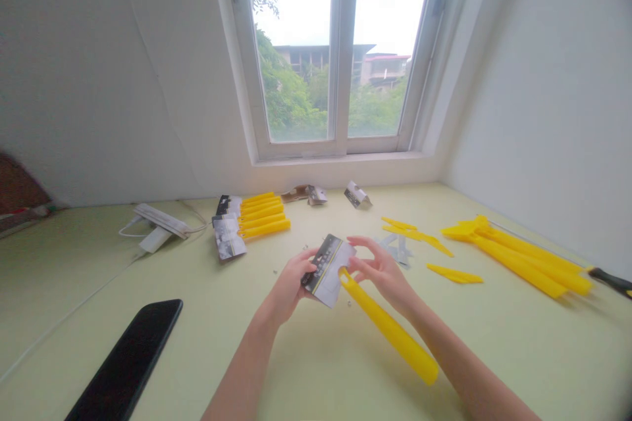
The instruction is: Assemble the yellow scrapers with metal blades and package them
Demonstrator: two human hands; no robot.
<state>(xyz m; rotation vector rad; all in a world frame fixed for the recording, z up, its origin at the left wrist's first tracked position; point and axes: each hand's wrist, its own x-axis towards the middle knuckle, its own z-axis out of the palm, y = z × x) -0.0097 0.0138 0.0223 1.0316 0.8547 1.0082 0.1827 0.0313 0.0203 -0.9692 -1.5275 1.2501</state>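
My left hand grips the left edge of a printed black, grey and white cardboard header card. At the card's right edge are the bent fingers of my right hand, closed on it near the holed end of a yellow shoehorn. The shoehorn hangs from the card, slanting down to the right above the table. Exactly how the card and the shoehorn join is hidden by my fingers. Small metal bits lie on the table below.
Several carded yellow shoehorns lie at the back left, near folded cards. Loose yellow pieces and longer shoehorns are on the right. A black phone and a power strip lie left.
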